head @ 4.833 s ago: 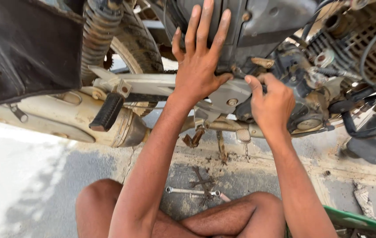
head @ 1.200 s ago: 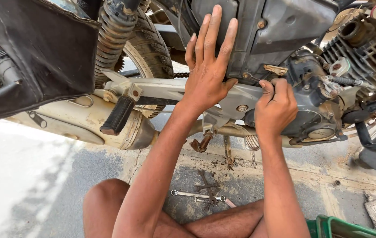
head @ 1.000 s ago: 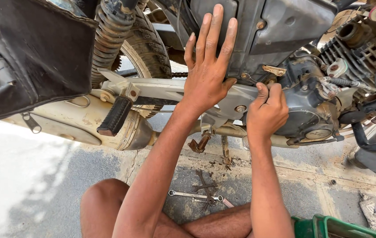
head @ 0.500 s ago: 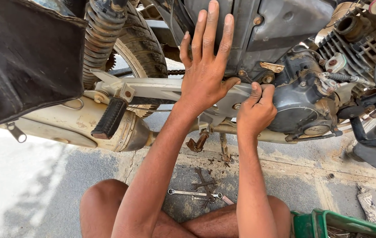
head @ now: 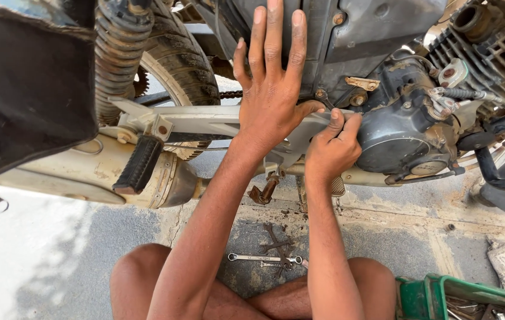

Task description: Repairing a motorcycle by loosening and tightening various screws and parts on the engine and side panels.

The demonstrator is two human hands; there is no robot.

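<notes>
Two bare knees [head: 146,278] sit at the near edge of the view, the person squatting on the grey concrete ground [head: 394,249]. A green crate [head: 442,296] holding metal tools stands at the near right corner of the ground, just beside the right knee. Between the knees lie several spanners [head: 267,256] — one bright, the others rusty and crossed over one another.

Farther out, both forearms reach up to the motorcycle. Right hand [head: 332,148]: fingers curled narrow, closed around something small at the forward end of the silver chain cover [head: 205,121]; what it grips is hidden by the fingers, so I cannot tell what it is. Left hand [head: 273,89]: open, fingers spread wide and pointing up, palm pressed flat against the dark side panel [head: 347,29] above the chain cover, thumb lying along the cover's edge and close to the right hand's fingertips.

The chain cover runs level from the rear wheel towards the engine, above the cream exhaust silencer [head: 86,178]. A black rubber footpeg [head: 140,166] hangs in front of the silencer. Behind these — the rear tyre [head: 178,59] and a coiled shock spring [head: 113,53]. The grey engine casing [head: 394,130] sits just right of the right hand. A black seat cover [head: 21,83] fills the far left corner.
</notes>
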